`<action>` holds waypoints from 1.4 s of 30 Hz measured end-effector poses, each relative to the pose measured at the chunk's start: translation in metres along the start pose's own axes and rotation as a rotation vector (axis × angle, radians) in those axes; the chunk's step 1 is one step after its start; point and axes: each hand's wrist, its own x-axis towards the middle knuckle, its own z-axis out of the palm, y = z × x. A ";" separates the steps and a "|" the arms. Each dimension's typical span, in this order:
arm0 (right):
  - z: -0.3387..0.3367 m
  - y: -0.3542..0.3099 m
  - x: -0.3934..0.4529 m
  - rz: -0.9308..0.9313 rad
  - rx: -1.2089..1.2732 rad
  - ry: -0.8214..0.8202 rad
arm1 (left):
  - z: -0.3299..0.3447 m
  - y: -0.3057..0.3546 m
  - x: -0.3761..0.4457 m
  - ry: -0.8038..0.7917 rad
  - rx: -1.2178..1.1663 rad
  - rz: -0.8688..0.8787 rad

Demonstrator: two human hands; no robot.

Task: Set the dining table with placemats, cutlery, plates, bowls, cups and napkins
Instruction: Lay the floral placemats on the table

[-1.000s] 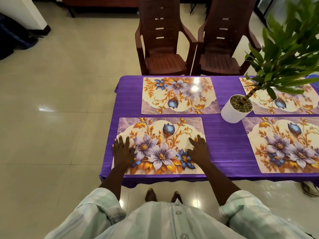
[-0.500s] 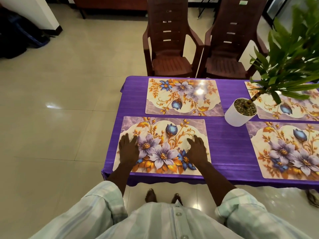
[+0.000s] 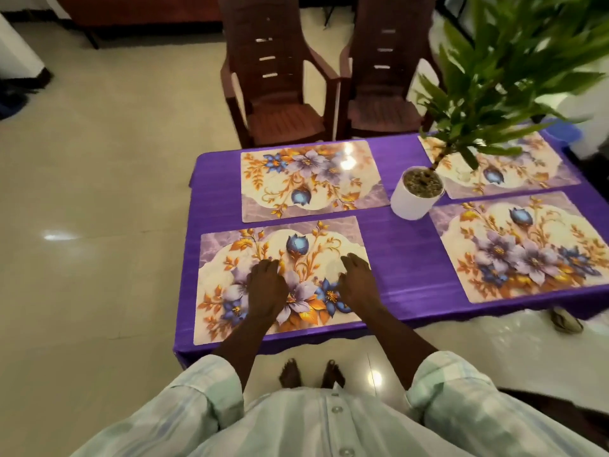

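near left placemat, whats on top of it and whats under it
Both hands rest on the near left placemat: left hand and right hand, nothing else. Under it lies the purple tablecloth; the tabletop itself is covered.

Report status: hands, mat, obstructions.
Left hand and right hand flat on near mat. Four mats down, nothing else. Plant pot mid-table.

The table (image 3: 408, 258) is covered in a purple cloth with fine horizontal streaks; each placemat (image 3: 280, 278) is printed with lilac and blue flowers, orange-gold leaves and a cream centre framed in marbled mauve; the plant pot (image 3: 413, 201) is plain white, its leaves green; the chairs (image 3: 283, 94) are moulded in reddish brown; the sleeves (image 3: 204, 387) are striped in pale green and white.
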 end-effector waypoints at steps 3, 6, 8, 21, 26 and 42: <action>-0.005 0.008 -0.016 0.073 0.017 0.070 | 0.015 0.030 0.004 0.024 -0.087 0.193; -0.015 0.019 -0.030 0.141 0.015 0.144 | 0.031 0.061 0.016 -0.006 -0.192 0.289; -0.023 0.037 -0.040 0.238 0.004 0.184 | 0.046 0.089 0.021 -0.045 -0.232 0.365; -0.103 0.208 -0.092 0.534 0.045 0.430 | 0.133 0.295 0.004 -0.228 -0.280 0.683; -0.154 0.311 -0.120 0.591 0.092 0.459 | 0.171 0.416 -0.022 -0.336 -0.287 0.744; -0.265 0.552 -0.142 0.831 0.148 0.524 | 0.280 0.693 -0.031 -0.380 -0.309 0.907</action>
